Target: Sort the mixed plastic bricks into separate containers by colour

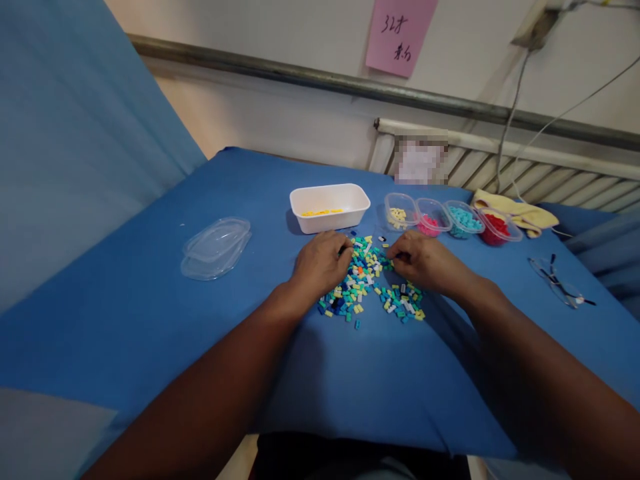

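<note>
A pile of small plastic building bricks (357, 283) in green, blue, yellow, white and teal lies on the blue cloth, with an orange piece among them. My left hand (324, 263) rests at the pile's left side, its fingers curled in. Across from it, my right hand (425, 259) is at the upper right of the pile, thumb and fingers pinched together over some bricks. Whatever either hand holds is too small or hidden to make out. Just beyond my left hand stands a white tub (330, 193) with a few yellow bricks (323, 213) on its bottom.
Clear cups hold cream bricks (397, 217), pink bricks (429, 225), teal bricks (465, 220) and red bricks (495, 228). Behind them lies a yellow cloth (517, 211). Eyeglasses (563, 283) are at right, clear lids (215, 248) at left. A radiator (475, 152) lines the wall.
</note>
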Action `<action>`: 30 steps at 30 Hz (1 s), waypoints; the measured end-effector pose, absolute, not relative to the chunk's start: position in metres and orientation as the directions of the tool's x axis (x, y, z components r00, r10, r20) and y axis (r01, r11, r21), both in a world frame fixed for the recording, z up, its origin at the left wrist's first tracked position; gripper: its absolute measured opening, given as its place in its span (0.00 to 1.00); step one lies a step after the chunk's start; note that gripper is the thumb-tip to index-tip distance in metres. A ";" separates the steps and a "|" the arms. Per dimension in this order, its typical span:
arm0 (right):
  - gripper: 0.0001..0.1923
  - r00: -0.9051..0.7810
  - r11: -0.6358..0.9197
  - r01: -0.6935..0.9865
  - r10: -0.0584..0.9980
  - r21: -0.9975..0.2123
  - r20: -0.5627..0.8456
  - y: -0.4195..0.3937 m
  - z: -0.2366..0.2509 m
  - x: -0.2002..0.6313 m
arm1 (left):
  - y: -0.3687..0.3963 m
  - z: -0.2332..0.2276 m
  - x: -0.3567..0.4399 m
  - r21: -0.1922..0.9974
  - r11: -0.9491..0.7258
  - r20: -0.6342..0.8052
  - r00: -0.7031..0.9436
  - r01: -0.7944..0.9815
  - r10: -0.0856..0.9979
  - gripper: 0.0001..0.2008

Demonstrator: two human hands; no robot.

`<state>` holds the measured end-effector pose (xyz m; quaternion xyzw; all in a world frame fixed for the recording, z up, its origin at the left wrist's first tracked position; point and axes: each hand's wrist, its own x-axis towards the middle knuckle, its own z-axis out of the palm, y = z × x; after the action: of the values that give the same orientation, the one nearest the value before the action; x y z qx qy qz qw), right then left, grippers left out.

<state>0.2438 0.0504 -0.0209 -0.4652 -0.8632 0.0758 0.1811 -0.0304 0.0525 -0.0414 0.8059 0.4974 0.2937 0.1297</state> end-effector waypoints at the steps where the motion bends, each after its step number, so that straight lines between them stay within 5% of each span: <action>1: 0.11 -0.516 0.564 0.775 0.825 -0.284 0.232 0.048 -0.021 0.242 | 0.053 -0.042 -0.031 0.498 -0.479 0.348 0.338 0.723 0.874 0.06; 9: 0.12 -0.534 0.535 0.831 0.844 -0.150 0.054 0.050 -0.019 0.229 | 0.054 -0.042 -0.031 0.491 -0.476 0.348 0.336 0.730 0.875 0.06; 14: 0.11 -0.540 0.543 0.830 0.839 -0.125 0.060 0.046 -0.022 0.230 | 0.052 -0.041 -0.030 0.498 -0.466 0.344 0.326 0.732 0.881 0.06; 22: 0.11 -0.414 0.473 0.781 0.881 -0.409 0.228 0.026 0.000 0.269 | 0.053 -0.041 -0.032 0.485 -0.474 0.358 0.328 0.735 0.874 0.05; 30: 0.14 -0.045 0.177 0.829 0.966 -0.531 0.253 0.009 -0.018 0.343 | 0.054 -0.039 -0.032 0.469 -0.495 0.356 0.357 0.731 0.864 0.09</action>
<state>0.3429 0.0095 -0.0177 -0.6298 -0.7125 0.1209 0.2846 -0.0321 0.0542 -0.0389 0.8155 0.4890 0.2873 0.1151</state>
